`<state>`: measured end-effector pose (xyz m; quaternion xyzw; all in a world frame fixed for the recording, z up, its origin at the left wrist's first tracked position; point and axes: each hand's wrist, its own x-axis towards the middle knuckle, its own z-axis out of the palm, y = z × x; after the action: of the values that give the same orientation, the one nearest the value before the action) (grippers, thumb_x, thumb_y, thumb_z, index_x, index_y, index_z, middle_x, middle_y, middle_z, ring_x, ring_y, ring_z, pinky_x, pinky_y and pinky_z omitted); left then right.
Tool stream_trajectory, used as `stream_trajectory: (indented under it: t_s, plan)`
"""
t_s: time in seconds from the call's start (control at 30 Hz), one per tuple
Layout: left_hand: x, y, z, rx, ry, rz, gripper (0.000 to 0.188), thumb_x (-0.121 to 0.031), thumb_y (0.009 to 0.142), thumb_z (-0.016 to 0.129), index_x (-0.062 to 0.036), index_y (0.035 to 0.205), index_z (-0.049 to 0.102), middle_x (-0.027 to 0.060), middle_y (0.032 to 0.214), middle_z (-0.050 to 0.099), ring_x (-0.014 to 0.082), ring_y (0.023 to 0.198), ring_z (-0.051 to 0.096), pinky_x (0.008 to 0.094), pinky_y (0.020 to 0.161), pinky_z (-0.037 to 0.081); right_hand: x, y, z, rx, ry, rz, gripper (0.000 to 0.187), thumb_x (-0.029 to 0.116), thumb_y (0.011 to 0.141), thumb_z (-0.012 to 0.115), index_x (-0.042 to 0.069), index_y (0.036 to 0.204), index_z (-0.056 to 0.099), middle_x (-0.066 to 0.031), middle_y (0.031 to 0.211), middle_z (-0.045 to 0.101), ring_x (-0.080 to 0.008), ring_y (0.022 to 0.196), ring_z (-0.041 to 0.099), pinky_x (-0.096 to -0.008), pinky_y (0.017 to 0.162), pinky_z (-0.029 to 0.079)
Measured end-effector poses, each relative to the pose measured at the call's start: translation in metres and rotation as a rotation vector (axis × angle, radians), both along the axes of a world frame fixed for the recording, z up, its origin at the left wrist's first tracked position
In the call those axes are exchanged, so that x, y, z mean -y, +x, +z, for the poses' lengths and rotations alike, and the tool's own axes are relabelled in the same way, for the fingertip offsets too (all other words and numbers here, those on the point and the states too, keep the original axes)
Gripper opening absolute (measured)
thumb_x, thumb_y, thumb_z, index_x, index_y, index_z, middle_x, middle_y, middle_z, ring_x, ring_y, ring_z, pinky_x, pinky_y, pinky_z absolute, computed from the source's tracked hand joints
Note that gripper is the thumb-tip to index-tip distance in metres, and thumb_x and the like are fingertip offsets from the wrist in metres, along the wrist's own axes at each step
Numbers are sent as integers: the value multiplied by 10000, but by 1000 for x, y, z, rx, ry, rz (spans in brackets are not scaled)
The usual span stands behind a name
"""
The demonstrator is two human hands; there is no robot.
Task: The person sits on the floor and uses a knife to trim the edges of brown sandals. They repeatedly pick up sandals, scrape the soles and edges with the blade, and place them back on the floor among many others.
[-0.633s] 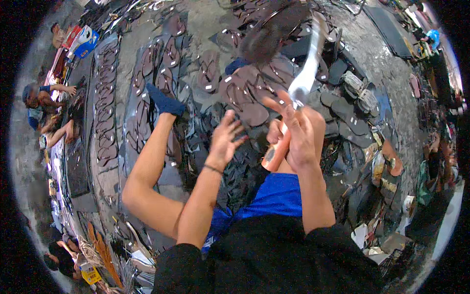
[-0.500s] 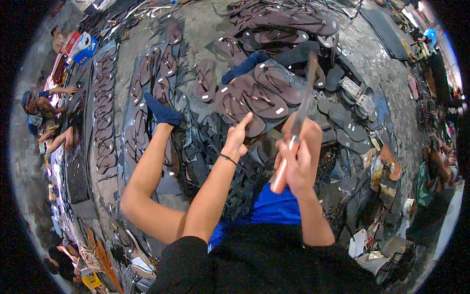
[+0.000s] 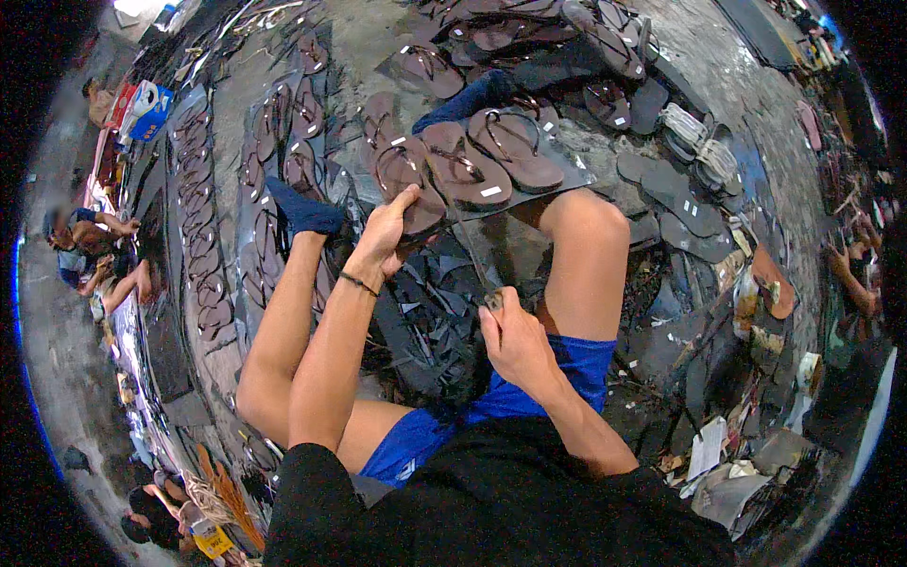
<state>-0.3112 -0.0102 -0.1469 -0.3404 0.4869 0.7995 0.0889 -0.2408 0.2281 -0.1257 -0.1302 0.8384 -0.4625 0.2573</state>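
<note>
Between my knees, my left hand [image 3: 385, 231] pinches the near end of a brown flip-flop [image 3: 408, 180], its thumb on top and its fingers mostly hidden beneath. Two more brown flip-flops, one in the middle [image 3: 465, 165] and one to its right [image 3: 515, 146], lie beside it on a dark sheet [image 3: 574, 191]. My right hand [image 3: 518, 338] is closed around a long-bladed knife [image 3: 472, 257], and its handle is mostly covered by my fingers. The thin blade points up and away, along the right side of the held flip-flop; whether it touches cannot be made out.
Dark offcuts [image 3: 425, 321] cover the ground between my legs. Flip-flops lie in a long row [image 3: 200, 227] at the left and in a pile [image 3: 510, 36] at the far side. Tied white bundles [image 3: 697, 132] sit at right. Other people [image 3: 90, 236] sit along the left edge.
My right hand has swung the knife from upright at the right down and left to the flip-flops. My left hand has moved left and now grips the flip-flop, which has shifted left with the sheet.
</note>
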Motion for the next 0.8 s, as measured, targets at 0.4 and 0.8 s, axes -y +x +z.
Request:
stream_trajectory:
  t_s: [0.4, 0.8]
  plan:
    - [-41, 15, -14, -20, 87, 97, 299, -331, 917, 588, -54, 1022, 627, 51, 962, 672, 175, 828, 642, 319, 681, 549, 34, -48, -39, -110, 147, 42, 276, 212, 927, 505, -44, 989, 425, -281, 829, 631, -473, 778, 610, -553, 677, 483]
    - [-50, 14, -13, -79, 244, 216, 270, -308, 913, 603, -72, 1046, 611, 39, 963, 671, 160, 838, 645, 298, 661, 547, 61, -91, -146, -641, 308, 205, 226, 263, 875, 555, 64, 969, 610, -226, 873, 637, -396, 693, 634, -445, 620, 519]
